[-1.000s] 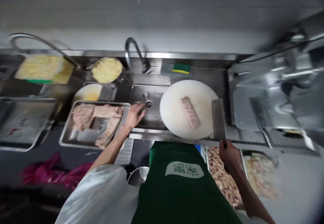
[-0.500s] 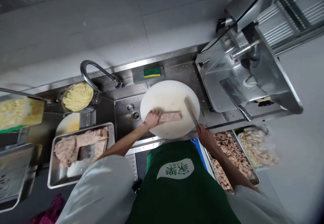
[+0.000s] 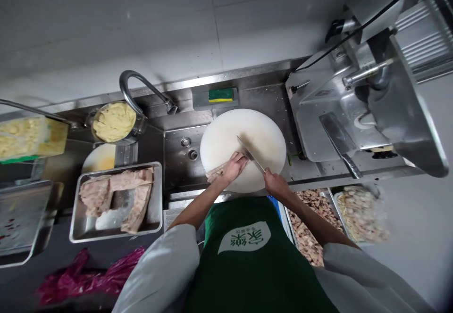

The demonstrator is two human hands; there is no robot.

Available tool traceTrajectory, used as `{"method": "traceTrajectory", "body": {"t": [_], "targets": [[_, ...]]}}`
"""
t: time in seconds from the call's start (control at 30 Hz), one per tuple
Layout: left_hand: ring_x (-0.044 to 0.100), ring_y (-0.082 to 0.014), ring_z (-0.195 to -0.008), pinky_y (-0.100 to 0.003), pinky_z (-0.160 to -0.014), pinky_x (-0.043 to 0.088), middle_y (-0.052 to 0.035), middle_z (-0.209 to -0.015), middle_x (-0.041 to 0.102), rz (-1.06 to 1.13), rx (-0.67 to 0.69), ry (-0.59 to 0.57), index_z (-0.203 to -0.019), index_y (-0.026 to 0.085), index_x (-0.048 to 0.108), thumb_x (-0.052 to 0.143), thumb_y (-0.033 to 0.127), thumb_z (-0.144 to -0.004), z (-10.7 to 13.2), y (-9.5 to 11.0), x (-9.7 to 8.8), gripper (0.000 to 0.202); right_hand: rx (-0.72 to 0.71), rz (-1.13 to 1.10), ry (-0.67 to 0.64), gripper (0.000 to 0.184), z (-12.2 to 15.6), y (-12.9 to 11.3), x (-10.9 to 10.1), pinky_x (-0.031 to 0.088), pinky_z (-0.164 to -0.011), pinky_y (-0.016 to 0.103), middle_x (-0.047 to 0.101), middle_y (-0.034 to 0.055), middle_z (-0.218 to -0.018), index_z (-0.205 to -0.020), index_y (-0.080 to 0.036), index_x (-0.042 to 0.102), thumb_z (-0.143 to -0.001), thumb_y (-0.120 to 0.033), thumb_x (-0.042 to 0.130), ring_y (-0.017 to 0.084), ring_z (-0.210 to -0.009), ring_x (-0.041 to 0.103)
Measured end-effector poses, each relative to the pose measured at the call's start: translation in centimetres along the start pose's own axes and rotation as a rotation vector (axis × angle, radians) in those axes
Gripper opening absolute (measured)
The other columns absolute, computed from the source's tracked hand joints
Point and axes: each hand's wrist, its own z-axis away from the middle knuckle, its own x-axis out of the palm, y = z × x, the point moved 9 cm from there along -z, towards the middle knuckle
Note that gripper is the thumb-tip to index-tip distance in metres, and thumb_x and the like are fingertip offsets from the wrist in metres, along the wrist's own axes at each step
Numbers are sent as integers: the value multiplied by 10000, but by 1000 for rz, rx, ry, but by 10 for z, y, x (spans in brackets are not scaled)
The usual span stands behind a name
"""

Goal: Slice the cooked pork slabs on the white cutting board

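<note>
A round white cutting board [image 3: 247, 122] lies across the sink edge in front of me. On its left part is a pale strip of meat [image 3: 214, 174], largely covered by my left hand [image 3: 236, 166], whose curled fingers press it down. My right hand [image 3: 276, 184] is wrapped around the handle of a knife [image 3: 252, 154]. Its blade points up and left over the board, close beside my left fingertips. Whether the edge touches the meat is hidden by those fingers.
Left of the sink [image 3: 177, 162], a metal tray [image 3: 116, 236] holds larger meat pieces. A pot of pale yellow slices [image 3: 113, 121] stands behind it. On the right are a metal slicer [image 3: 318, 134], a cleaver [image 3: 339, 143] and a tray of chopped pieces [image 3: 313, 223]. A sponge [image 3: 220, 94] lies behind the board.
My left hand has moved right and covers more of the meat. The knife has swung leftward from the board's right side to beside my left fingers. The view has shifted slightly.
</note>
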Motion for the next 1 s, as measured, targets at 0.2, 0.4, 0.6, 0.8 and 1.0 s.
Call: {"method": "traceTrajectory", "body": {"t": [0.2, 0.4, 0.6, 0.8, 1.0], "targets": [[544, -205, -1019, -392, -928, 533, -82, -1057, 632, 20, -35, 38, -1093, 186, 660, 419, 252, -1023, 2, -6, 5, 260, -14, -6, -31, 360, -1, 1, 7, 442, -798, 346, 696, 189, -984, -1286, -78, 413, -1035, -239, 212, 292, -959, 695], [525, -209, -1017, -390, -924, 528, -87, -1060, 631, 13, -28, 24, -1056, 180, 670, 429, 252, -1018, -1, -11, 7, 253, -41, 65, -30, 345, 20, 1, 7, 459, -795, 331, 713, 170, -944, -1328, -84, 388, -1008, -150, 275, 282, -953, 711], [519, -219, -977, -394, -874, 531, -85, -995, 632, 22, -40, 12, -947, 182, 685, 458, 244, -1006, 0, -14, 8, 243, -34, 55, -76, 370, 38, -2, 3, 486, -758, 339, 729, 167, -914, -1286, -107, 438, -937, -52, 326, 292, -926, 724], [530, -217, -978, -401, -873, 535, -75, -974, 636, 59, -71, 1, -930, 204, 688, 455, 273, -1011, 1, -16, 9, 256, -116, -17, -40, 429, -20, -32, -25, 478, -860, 358, 703, 212, -1092, -1347, -78, 438, -945, -61, 288, 293, -1056, 683], [526, -217, -986, -405, -886, 533, -90, -1031, 638, 40, -66, 21, -1007, 191, 676, 441, 284, -1018, 2, -15, 10, 253, -83, -3, -33, 412, -3, -14, -29, 485, -837, 358, 719, 194, -999, -1351, -88, 423, -953, -100, 316, 299, -1000, 700]]}}
